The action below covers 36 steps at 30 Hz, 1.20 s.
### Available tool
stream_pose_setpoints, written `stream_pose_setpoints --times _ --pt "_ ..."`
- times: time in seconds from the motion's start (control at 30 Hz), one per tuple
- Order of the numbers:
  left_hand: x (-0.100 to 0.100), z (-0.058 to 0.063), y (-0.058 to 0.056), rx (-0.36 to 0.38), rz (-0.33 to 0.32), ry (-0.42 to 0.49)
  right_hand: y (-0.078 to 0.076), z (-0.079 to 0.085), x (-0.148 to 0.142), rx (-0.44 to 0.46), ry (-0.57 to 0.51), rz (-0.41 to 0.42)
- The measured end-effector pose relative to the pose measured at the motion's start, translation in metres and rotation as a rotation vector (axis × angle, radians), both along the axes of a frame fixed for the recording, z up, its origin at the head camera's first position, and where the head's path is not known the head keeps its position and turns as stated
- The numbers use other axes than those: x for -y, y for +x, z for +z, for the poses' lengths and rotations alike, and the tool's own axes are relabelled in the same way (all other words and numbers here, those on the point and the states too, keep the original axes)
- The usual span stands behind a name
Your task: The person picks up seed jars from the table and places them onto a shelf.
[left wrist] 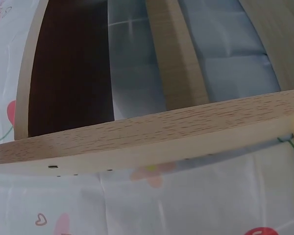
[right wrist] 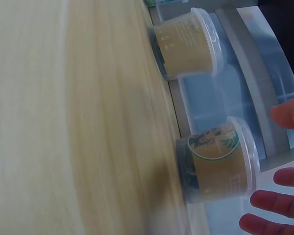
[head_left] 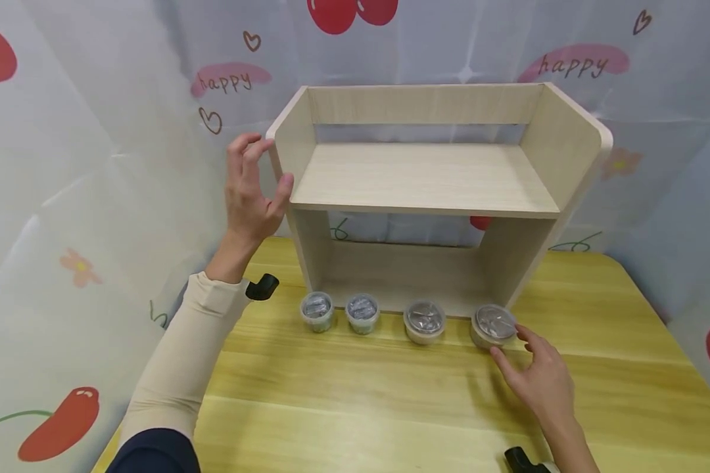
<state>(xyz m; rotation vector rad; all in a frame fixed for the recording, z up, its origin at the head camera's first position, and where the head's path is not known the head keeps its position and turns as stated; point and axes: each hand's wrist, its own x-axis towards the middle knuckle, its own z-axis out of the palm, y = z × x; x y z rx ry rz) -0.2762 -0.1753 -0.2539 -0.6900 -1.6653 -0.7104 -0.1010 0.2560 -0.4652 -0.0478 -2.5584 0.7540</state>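
Note:
A pale wooden two-tier shelf (head_left: pixel 414 177) stands at the back of the table. Beside its left side panel (head_left: pixel 296 131), my left hand (head_left: pixel 251 190) is raised with fingers loosely bent; contact with the panel's edge cannot be made out. The left wrist view shows that panel (left wrist: pixel 152 132) and just a fingertip at the left border. At the rightmost lidded cup (head_left: pixel 494 326), my right hand (head_left: pixel 541 371) spreads thumb and fingers around its right side without gripping. In the right wrist view this clear cup (right wrist: pixel 218 164) has a brown printed label; the fingers (right wrist: pixel 277 201) are close to its lid.
Another brown-labelled cup (head_left: pixel 424 322) and two smaller lidded cups, one at far left (head_left: pixel 317 311) and one beside it (head_left: pixel 362 313), line up along the shelf's front. Behind hangs a printed cloth (head_left: pixel 390 59). The wooden table (head_left: pixel 361 401) extends toward me.

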Motion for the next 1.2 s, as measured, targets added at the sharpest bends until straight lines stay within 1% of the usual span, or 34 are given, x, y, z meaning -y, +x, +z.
stream_pose_setpoints --times 0.13,0.3,0.53,0.73,0.93,1.07,1.2 --pt "-0.005 0.001 -0.004 0.005 -0.035 0.012 0.0 -0.002 -0.003 -0.007 0.001 -0.009" --pt "-0.005 0.003 -0.009 0.015 -0.041 0.034 -0.005 -0.005 -0.003 -0.017 -0.014 0.005" --pt "-0.009 0.004 -0.022 0.014 -0.062 0.049 -0.006 -0.007 -0.004 -0.011 -0.036 -0.006" --pt "-0.013 0.005 -0.029 0.041 -0.078 0.079 -0.007 -0.009 -0.007 -0.012 -0.046 -0.01" --pt "-0.017 0.011 -0.028 0.064 -0.087 0.109 -0.009 -0.011 -0.008 -0.01 -0.055 -0.012" --pt "-0.021 0.016 -0.023 0.068 -0.105 0.128 -0.011 -0.011 -0.008 0.007 -0.061 -0.014" --pt "-0.024 0.02 -0.017 0.079 -0.147 0.153 -0.013 -0.013 -0.007 0.033 -0.07 -0.012"
